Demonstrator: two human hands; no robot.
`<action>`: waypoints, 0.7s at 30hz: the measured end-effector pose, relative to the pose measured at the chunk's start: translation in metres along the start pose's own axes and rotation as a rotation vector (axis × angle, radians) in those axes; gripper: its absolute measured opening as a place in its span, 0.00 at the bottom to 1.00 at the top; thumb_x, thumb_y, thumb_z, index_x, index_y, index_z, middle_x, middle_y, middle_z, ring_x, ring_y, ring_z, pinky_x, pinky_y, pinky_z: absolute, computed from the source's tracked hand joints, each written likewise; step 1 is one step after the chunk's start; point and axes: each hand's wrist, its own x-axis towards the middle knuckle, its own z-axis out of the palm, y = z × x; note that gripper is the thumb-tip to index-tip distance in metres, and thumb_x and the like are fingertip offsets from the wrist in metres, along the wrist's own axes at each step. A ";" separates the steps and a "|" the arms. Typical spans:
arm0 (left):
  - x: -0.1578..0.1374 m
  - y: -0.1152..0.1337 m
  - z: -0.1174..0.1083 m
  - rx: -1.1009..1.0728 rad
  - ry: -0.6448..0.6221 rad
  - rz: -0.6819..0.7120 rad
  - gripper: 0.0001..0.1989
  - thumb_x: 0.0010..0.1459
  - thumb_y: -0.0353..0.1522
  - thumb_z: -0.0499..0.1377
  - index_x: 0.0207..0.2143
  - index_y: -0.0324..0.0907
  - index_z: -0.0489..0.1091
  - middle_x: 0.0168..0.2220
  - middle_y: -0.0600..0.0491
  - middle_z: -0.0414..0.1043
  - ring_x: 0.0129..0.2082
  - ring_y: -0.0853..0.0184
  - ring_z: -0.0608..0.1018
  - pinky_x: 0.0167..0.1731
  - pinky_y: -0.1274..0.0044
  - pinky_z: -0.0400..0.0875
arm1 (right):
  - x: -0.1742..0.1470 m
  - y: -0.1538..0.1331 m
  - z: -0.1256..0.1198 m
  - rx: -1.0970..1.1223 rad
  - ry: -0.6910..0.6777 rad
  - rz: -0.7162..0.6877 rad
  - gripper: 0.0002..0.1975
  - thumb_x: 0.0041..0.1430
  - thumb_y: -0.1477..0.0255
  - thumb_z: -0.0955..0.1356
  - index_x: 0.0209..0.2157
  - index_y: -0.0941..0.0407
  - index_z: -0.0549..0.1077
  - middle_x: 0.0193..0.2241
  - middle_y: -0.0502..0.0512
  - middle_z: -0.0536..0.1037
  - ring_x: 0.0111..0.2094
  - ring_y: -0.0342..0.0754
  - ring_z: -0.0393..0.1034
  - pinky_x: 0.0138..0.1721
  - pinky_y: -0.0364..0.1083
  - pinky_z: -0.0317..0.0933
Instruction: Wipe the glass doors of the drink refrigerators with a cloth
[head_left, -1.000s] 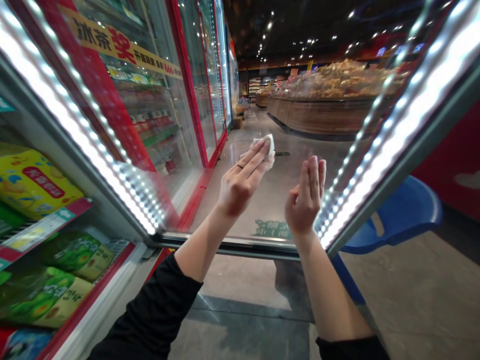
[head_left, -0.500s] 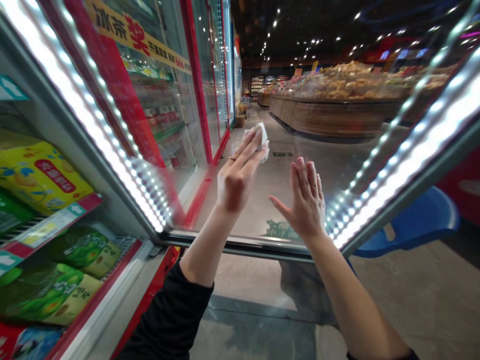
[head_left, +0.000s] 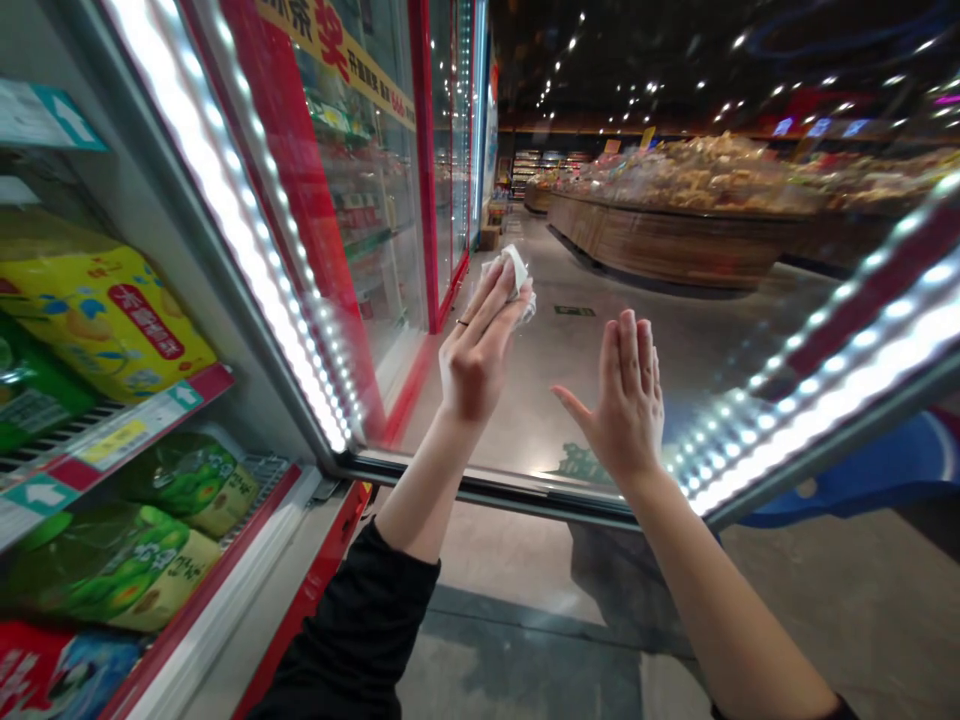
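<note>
With fingers pressed together, my left hand [head_left: 476,345] holds a crumpled white cloth or tissue [head_left: 516,268] against the inner side of a glass door [head_left: 525,400]. A ring shows on one of its fingers. To its right, my right hand [head_left: 626,405] lies flat on the same glass, thumb stretched out to the left and nothing in it. Bright LED strips [head_left: 247,230] run up both sides of the door, and a dark bottom frame [head_left: 487,485] crosses below my hands.
At the left stand cooler shelves with a yellow pack [head_left: 112,310] and green drink bottles [head_left: 112,560]. A red-framed cooler [head_left: 431,170] is beyond the glass, with a wooden display counter [head_left: 667,240] further back. A blue plastic object [head_left: 862,470] sits at the right.
The view has shifted a little, so shelves and door appear further right. My left hand with the cloth has moved slightly left relative to the glass; my right hand stays flat.
</note>
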 end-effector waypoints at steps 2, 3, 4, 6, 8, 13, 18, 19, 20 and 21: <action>-0.011 -0.003 -0.006 -0.049 -0.007 -0.011 0.30 0.79 0.24 0.52 0.78 0.50 0.59 0.75 0.45 0.70 0.77 0.56 0.69 0.74 0.55 0.74 | 0.001 -0.001 -0.002 -0.004 -0.006 0.005 0.56 0.74 0.60 0.72 0.83 0.53 0.29 0.82 0.69 0.52 0.82 0.66 0.46 0.79 0.69 0.54; -0.018 -0.002 -0.008 -0.071 -0.013 -0.009 0.30 0.79 0.24 0.53 0.78 0.49 0.59 0.74 0.45 0.70 0.76 0.56 0.70 0.74 0.56 0.74 | 0.001 -0.002 -0.002 -0.006 -0.011 0.010 0.56 0.74 0.60 0.72 0.83 0.53 0.29 0.82 0.70 0.51 0.83 0.67 0.45 0.79 0.70 0.53; -0.023 0.000 -0.008 -0.082 -0.022 -0.007 0.29 0.78 0.24 0.54 0.77 0.48 0.60 0.74 0.45 0.71 0.76 0.57 0.71 0.74 0.57 0.75 | 0.002 -0.004 -0.002 -0.007 -0.015 0.014 0.56 0.74 0.61 0.72 0.83 0.53 0.29 0.82 0.70 0.50 0.83 0.67 0.45 0.79 0.70 0.53; -0.027 0.005 -0.007 -0.066 -0.032 0.023 0.29 0.78 0.24 0.54 0.76 0.47 0.61 0.72 0.46 0.74 0.75 0.57 0.73 0.72 0.59 0.78 | 0.003 -0.009 -0.002 -0.005 -0.010 0.019 0.56 0.74 0.61 0.71 0.83 0.54 0.29 0.83 0.70 0.50 0.83 0.68 0.44 0.79 0.70 0.53; -0.020 0.006 -0.005 -0.039 -0.057 0.081 0.28 0.78 0.24 0.53 0.76 0.48 0.61 0.72 0.48 0.75 0.74 0.58 0.74 0.71 0.60 0.80 | 0.003 -0.014 -0.001 -0.002 0.005 0.029 0.55 0.74 0.60 0.71 0.83 0.54 0.29 0.83 0.70 0.48 0.83 0.68 0.43 0.78 0.70 0.55; 0.004 -0.019 -0.021 -0.026 0.005 0.017 0.30 0.79 0.24 0.52 0.78 0.52 0.59 0.75 0.49 0.70 0.76 0.58 0.71 0.74 0.58 0.75 | 0.005 -0.025 -0.001 0.002 0.059 0.062 0.57 0.73 0.55 0.72 0.83 0.56 0.31 0.83 0.72 0.48 0.82 0.71 0.45 0.77 0.71 0.56; -0.024 -0.025 -0.047 0.007 0.035 -0.067 0.25 0.77 0.23 0.57 0.72 0.45 0.69 0.71 0.43 0.75 0.73 0.56 0.76 0.70 0.58 0.80 | 0.013 -0.037 -0.001 0.014 0.071 0.017 0.56 0.72 0.57 0.73 0.84 0.54 0.35 0.83 0.68 0.50 0.81 0.70 0.50 0.76 0.68 0.59; -0.030 -0.024 -0.047 -0.009 0.046 -0.070 0.24 0.76 0.23 0.58 0.70 0.45 0.71 0.69 0.44 0.77 0.71 0.56 0.77 0.68 0.59 0.82 | 0.016 -0.041 0.001 0.028 0.066 0.011 0.55 0.72 0.57 0.72 0.84 0.53 0.34 0.83 0.67 0.50 0.81 0.70 0.51 0.76 0.68 0.59; -0.034 -0.023 -0.045 -0.017 0.047 -0.056 0.24 0.76 0.23 0.59 0.70 0.44 0.72 0.68 0.43 0.78 0.70 0.56 0.79 0.67 0.59 0.83 | 0.020 -0.047 0.003 0.045 0.063 0.006 0.55 0.73 0.57 0.72 0.84 0.52 0.34 0.83 0.67 0.51 0.81 0.69 0.51 0.76 0.68 0.59; -0.034 -0.023 -0.043 -0.027 0.040 -0.033 0.24 0.76 0.23 0.59 0.70 0.45 0.71 0.68 0.44 0.79 0.70 0.56 0.79 0.66 0.58 0.83 | 0.024 -0.053 0.006 0.064 0.065 -0.001 0.54 0.74 0.57 0.71 0.84 0.52 0.33 0.83 0.67 0.51 0.81 0.68 0.51 0.76 0.69 0.59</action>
